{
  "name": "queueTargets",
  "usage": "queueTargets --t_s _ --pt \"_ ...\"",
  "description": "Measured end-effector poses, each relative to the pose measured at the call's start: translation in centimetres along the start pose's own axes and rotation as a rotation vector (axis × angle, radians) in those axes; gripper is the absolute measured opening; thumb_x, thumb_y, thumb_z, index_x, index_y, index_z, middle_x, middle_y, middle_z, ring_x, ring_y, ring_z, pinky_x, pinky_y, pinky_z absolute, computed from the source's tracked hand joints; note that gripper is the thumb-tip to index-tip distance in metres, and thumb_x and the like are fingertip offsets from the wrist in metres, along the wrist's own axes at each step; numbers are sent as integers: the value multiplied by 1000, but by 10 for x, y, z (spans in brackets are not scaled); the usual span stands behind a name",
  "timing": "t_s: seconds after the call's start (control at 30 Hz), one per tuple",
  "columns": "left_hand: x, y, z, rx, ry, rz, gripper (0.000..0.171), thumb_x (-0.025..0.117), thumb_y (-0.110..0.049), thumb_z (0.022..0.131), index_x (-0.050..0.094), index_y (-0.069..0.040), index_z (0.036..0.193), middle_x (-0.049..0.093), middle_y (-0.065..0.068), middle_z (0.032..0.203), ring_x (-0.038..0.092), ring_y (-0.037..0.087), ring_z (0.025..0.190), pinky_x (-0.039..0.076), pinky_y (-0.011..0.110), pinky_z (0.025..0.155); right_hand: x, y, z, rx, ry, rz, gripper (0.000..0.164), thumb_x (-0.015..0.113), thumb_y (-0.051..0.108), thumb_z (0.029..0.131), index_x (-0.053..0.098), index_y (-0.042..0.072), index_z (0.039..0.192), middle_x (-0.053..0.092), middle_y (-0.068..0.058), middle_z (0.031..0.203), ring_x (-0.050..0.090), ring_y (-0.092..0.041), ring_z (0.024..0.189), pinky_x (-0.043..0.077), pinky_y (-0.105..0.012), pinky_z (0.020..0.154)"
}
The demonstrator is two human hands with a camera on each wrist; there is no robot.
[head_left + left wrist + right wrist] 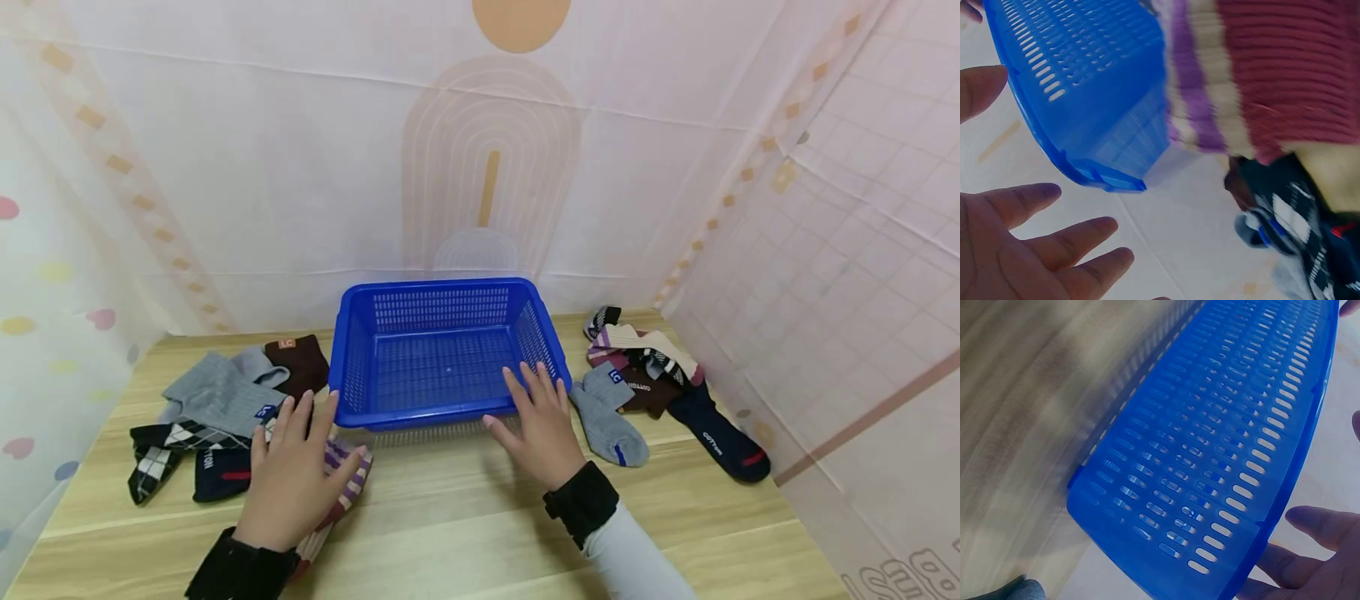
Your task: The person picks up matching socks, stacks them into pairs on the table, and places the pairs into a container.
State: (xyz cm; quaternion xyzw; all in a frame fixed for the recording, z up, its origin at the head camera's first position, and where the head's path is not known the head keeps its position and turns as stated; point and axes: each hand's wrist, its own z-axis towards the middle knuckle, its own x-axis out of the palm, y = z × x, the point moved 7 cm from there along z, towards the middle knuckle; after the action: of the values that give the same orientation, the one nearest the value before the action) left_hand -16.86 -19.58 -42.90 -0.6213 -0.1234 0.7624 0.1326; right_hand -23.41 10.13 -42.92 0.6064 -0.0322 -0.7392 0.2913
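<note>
A blue plastic basket (pixel 427 416) with slotted sides stands on the table, nothing inside it. My left hand (pixel 288 483) hovers with spread fingers by its front left corner, above a maroon, purple and cream striped sock (pixel 352 487). That sock (pixel 1291 81) looms large in the left wrist view, apart from the fingers. My right hand (pixel 542 433) is spread too, its fingertips overlapping the basket's front right rim in the head view. From the right wrist, the fingers (pixel 1322 526) show beside the basket's rim. Neither hand holds anything.
Left of the basket lie grey socks (pixel 225 392), a brown sock (pixel 300 362), an argyle sock (pixel 153 475) and a navy sock (pixel 217 475). On the right are a grey sock (pixel 611 429), a navy sock (pixel 723 437) and several others. Patterned cloth (pixel 300 167) hangs behind the table.
</note>
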Motion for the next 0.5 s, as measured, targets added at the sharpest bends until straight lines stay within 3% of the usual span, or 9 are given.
queueTargets --t_s 0.3,0.5 --pt "7 35 -20 -82 96 82 74 70 -38 91 46 7 145 40 36 148 33 54 138 15 80 107 -3 7 -16 -56 -14 -16 74 64 49 96 39 13 156 34 -19 162 20 -40 155 14 -66 123" --pt "15 53 -31 -140 148 137 64 69 -41 92 58 7 133 53 35 134 45 52 126 22 79 103 -8 3 -35 -110 -67 -9 73 67 41 96 38 10 156 35 -21 161 24 -40 154 19 -65 122"
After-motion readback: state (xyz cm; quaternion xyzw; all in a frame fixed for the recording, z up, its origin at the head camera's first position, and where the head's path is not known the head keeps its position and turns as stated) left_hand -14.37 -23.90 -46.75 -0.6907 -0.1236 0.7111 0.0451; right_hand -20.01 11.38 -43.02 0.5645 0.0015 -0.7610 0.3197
